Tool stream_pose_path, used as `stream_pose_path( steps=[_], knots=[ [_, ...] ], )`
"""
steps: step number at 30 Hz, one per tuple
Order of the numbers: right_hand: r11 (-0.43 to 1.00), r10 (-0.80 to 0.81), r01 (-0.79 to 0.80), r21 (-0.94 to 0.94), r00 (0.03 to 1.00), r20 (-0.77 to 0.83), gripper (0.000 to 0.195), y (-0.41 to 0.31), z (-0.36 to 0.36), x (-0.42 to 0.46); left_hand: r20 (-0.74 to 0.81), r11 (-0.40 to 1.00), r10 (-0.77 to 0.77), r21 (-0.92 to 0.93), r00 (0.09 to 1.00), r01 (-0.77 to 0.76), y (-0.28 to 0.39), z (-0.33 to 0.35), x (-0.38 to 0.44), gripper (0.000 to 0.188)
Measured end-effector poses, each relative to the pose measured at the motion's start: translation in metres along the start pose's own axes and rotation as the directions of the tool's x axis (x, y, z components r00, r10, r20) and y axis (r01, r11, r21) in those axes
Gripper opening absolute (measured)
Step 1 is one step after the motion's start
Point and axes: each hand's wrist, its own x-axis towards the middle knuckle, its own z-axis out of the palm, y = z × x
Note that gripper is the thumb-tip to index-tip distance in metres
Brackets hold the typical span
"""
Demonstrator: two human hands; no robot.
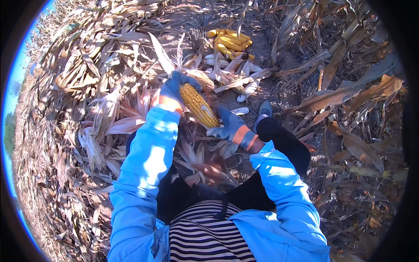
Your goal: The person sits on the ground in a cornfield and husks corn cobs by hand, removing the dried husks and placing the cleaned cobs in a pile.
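My left hand (176, 86), in a blue-grey knit glove with an orange cuff, grips a yellow ear of corn (198, 104) by its upper end. A pale strip of dry husk (162, 55) sticks up beyond that hand. Kernels are bare along the ear, with a whitish patch near the middle. At the ear's lower tip is my right hand (229, 126), gloved the same way, thumb and fingers spread around the tip. Whether it touches the kernels is hard to tell. Loose pinkish husks (212, 170) lie on the ground below the hands, between my legs.
Beyond my hands is a pile of husked yellow ears (233, 41). Ears still in pale husk (250, 90) lie nearer. A thick heap of dry corn leaves (81, 68) covers the left. Dry stalks and leaves (356, 91) crowd the right, close to my shoe (264, 109).
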Motion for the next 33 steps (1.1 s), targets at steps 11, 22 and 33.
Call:
stream_pose_path(
  steps=[11, 22, 33],
  knots=[
    [0.962, 0.078, -0.088, 0.259, 0.996, 0.050, 0.050, -0.005, 0.026, 0.000, -0.112, 0.911, 0.277, 0.347, 0.954, -0.224, -0.008, 0.009, -0.003, 0.035],
    [0.309, 0.803, -0.716, 0.626, 0.549, 0.232, 0.039, 0.043, 0.030, -0.007, -0.251, 0.939, 0.178, 0.331, 0.951, -0.088, -0.005, -0.004, 0.000, 0.033],
    [0.717, 0.572, -0.374, 0.589, 0.798, -0.190, 0.026, 0.082, -0.061, 0.130, -0.111, 0.905, 0.041, 0.425, 0.993, 0.010, -0.034, -0.033, 0.024, 0.028]
  ],
)
